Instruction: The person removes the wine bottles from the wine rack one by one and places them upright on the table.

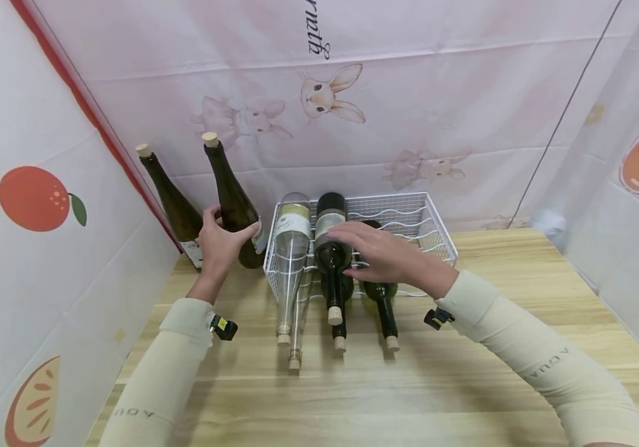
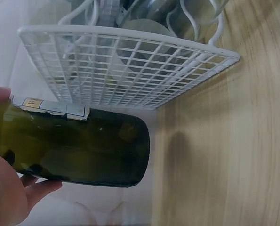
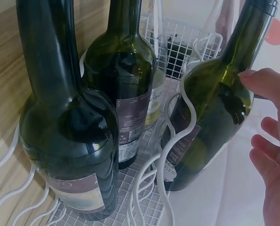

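Observation:
My left hand [image 1: 221,245] grips a dark green wine bottle [image 1: 230,198] around its body, left of a white wire bottle rack [image 1: 443,231]. It stands tilted, cork up, its base beside the rack's mesh side in the left wrist view. My right hand [image 1: 386,256] is at a dark bottle [image 1: 333,287] on the rack's upper level. In the right wrist view, one fingertip reaches that bottle's shoulder while the other fingers stand apart from it. A clear bottle [image 1: 291,254] lies left of it. Lower down are another clear bottle [image 1: 295,338] and two dark bottles, one farther right [image 1: 388,320].
Another corked green bottle [image 1: 171,195] stands at the far left by the wall. The rack sits at the back of a wooden table [image 1: 386,397], against a printed curtain [image 1: 442,112]. Corked necks point over the table's front.

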Tool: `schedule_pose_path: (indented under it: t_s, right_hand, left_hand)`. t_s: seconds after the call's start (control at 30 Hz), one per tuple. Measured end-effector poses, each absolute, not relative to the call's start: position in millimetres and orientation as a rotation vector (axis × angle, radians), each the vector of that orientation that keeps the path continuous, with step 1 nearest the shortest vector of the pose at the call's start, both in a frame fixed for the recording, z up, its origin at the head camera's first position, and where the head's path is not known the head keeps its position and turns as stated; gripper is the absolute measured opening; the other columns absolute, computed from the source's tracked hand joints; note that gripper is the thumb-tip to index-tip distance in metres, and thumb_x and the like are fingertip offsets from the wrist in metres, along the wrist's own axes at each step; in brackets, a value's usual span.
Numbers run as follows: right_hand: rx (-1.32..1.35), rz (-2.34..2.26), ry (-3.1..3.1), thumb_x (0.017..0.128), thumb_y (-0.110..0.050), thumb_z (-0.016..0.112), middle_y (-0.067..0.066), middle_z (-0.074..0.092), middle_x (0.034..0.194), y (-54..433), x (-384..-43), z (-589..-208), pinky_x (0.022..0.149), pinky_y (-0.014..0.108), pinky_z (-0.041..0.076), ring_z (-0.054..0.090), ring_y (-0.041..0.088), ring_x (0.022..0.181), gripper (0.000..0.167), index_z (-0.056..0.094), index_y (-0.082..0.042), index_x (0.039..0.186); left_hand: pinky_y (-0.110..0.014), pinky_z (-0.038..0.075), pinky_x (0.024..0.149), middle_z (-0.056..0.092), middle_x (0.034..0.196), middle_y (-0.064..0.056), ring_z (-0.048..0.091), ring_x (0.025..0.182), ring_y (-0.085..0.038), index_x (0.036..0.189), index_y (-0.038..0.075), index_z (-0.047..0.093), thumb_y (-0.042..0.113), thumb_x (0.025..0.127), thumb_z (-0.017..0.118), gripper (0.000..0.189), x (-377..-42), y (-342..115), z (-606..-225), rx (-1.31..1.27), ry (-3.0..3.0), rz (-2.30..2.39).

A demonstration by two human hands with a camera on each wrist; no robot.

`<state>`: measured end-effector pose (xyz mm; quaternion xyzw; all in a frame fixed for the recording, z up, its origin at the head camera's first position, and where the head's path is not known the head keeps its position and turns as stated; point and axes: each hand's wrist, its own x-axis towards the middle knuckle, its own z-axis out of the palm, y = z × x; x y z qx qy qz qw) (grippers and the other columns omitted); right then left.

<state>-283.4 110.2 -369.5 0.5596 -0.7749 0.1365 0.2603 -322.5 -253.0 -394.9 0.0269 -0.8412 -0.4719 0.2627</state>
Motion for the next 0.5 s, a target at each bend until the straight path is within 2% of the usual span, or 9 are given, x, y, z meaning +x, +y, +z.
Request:
schedule_pose_path:
  t_s: [0.2, 0.5]
  right_hand:
    - [1.553, 0.312, -2.099, 0.08, -0.022, 0.09, 0.021, 0.056, 0.149, 105.5, -287.4, -374.2, 0.117, 0.051, 0.048, 0.054, 0.04, 0.139, 0.082, 0.049, 0.003, 0.146]
    - [1.542, 0.152, -2.109, 0.08, -0.03, 0.09, 0.018, 0.054, 0.153, 102.9, -291.3, -381.0, 0.114, 0.049, 0.051, 0.051, 0.04, 0.143, 0.083, 0.051, -0.001, 0.148]
  left_hand:
    - [-0.053, 0.051, 0.106, 0.053, 0.148, -0.015, 0.054, 0.133, -0.032, 0.151, 0.011, 0.042, 0.05, 0.075, 0.09, 0.098, -329.8, -253.1, -404.1, 0.118, -2.267, -1.336]
    - [-0.052, 0.047, 0.111, 0.053, 0.149, -0.016, 0.051, 0.136, -0.032, 0.15, 0.009, 0.044, 0.047, 0.073, 0.091, 0.098, -338.9, -248.7, -411.6, 0.157, -2.244, -1.391]
